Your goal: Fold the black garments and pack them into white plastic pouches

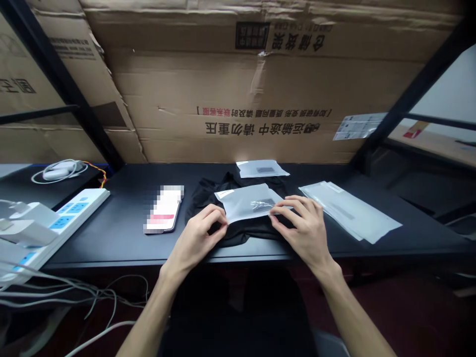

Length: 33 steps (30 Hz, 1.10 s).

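Note:
Between my hands is a translucent plastic pouch [245, 203] with a small white label at its upper left and a dark patch showing through near its right side. My left hand [206, 228] pinches the pouch's lower left corner. At its right edge, the thumb and fingers of my right hand [303, 220] are closed on the plastic. Black cloth [203, 196] lies crumpled on the desk beneath the pouch. A second, similar pouch [262, 169] rests just behind, at the cloth's far edge.
Several flat translucent pouches [349, 210] overlap on the black desk [122, 213] at right. A phone [163, 210] lies left of the cloth. Further left are a power strip [80, 206] with plugged-in chargers and loose cables [92, 292]. A large cardboard sheet [223, 79] stands behind.

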{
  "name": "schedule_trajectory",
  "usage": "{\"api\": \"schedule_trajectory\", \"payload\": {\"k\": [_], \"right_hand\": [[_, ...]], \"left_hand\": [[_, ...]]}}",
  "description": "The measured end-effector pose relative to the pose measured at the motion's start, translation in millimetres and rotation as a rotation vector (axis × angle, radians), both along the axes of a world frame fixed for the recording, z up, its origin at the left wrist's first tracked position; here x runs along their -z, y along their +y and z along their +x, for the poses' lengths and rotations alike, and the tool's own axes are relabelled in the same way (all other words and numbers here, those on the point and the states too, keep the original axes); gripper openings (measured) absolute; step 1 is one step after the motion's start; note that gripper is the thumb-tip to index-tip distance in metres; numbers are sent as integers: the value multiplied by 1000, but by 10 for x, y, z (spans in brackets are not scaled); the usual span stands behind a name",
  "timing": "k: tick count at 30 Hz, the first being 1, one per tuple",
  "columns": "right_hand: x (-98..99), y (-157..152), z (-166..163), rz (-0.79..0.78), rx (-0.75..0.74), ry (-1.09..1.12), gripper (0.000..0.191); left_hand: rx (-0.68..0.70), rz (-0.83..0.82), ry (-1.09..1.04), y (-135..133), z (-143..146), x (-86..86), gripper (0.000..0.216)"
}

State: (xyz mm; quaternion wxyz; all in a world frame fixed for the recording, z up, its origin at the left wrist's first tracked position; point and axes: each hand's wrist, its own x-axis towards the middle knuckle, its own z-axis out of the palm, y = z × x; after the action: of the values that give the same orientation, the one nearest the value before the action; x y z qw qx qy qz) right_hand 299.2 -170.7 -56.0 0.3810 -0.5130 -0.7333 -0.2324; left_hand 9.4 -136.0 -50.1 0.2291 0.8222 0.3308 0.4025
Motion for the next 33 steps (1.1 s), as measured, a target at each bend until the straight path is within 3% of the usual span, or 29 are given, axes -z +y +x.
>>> {"api": "schedule_trajectory", "payload": {"k": [7, 14, 17, 24, 29, 33], "right_hand": [[17, -12, 216, -6, 68, 19, 6], [18, -36, 380, 6, 119, 21, 5], [18, -49, 409, -7, 78, 15, 5], [-114, 2, 83, -224, -146, -139, 58], [-124, 164, -173, -272, -135, -178, 76], [-108, 275, -192, -264, -114, -195, 67]], "left_hand": [[-55, 12, -47, 46, -27, 19, 8], [-68, -78, -145, 75, -34, 22, 9], [-73, -112, -147, 77, -29, 19, 10], [-102, -112, -89, 88, -25, 26, 10], [-112, -92, -57, 85, -28, 21, 9], [-117, -60, -44, 79, -22, 2, 9]]}}
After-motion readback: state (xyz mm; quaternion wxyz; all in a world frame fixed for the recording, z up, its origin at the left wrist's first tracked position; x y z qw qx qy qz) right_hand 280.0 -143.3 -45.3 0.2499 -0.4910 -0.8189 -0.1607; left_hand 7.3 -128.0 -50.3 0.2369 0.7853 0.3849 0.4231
